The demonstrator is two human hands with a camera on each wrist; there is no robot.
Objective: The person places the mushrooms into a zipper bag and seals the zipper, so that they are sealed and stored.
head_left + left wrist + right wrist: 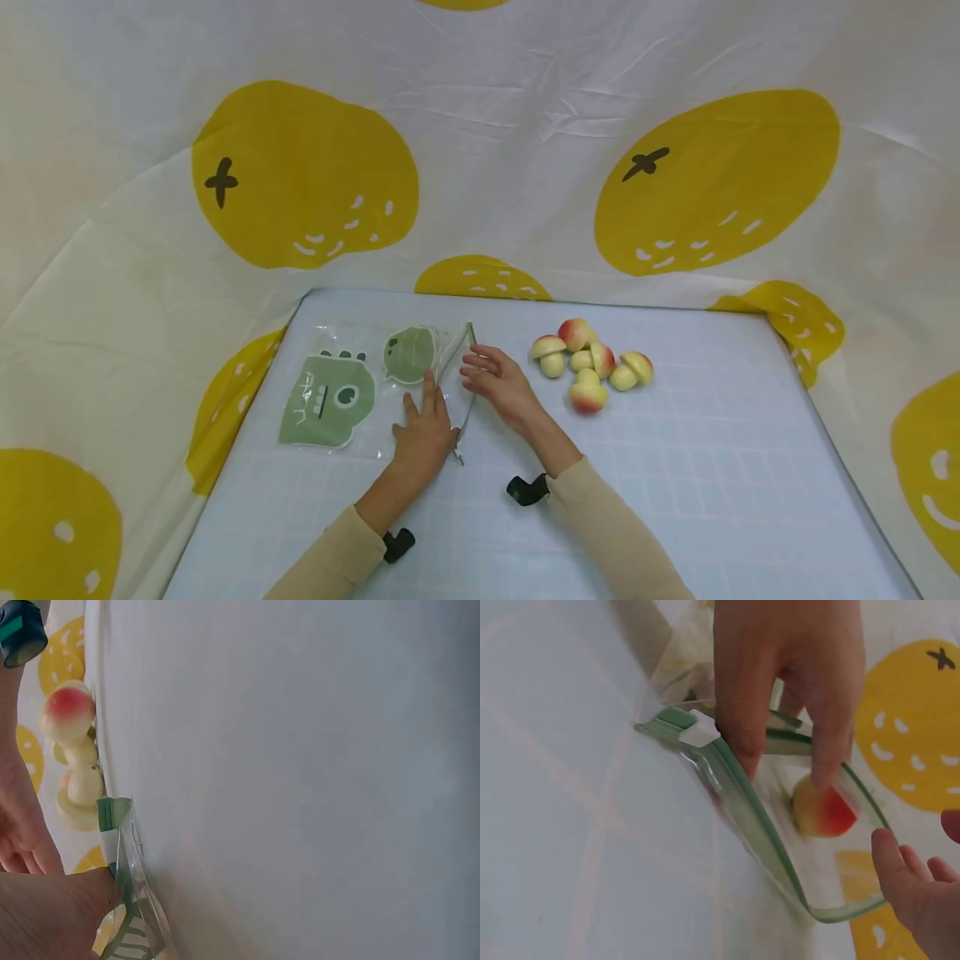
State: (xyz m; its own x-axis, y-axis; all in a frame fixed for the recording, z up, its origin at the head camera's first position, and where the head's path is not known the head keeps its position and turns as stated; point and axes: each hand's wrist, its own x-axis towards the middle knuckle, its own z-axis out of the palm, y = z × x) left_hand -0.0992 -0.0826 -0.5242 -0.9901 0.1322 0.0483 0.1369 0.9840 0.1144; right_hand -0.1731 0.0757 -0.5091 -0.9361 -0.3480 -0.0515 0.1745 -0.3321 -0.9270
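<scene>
A clear zip bag (327, 408) with green cartoon prints lies on the table, its green-edged mouth spread apart on the right side. My left hand (423, 437) rests at that mouth, thumb and fingers spread and mostly straight, the thumb by the white zip slider (700, 729). Beside the mouth on the right, my right hand (506, 387) has loosely bent fingers, with fingertips right at the rim. In the right wrist view, a red-and-yellow rounded piece (823, 808) shows within the mouth's outline, just below a left fingertip. Several toy mushrooms (588, 392) sit right of my right hand.
The table (712, 467) has a pale checked cover. Behind and beside it hangs white cloth (510, 167) printed with big yellow fruit shapes. A small black wrist camera (527, 490) is strapped at my right cuff, another (399, 545) at my left.
</scene>
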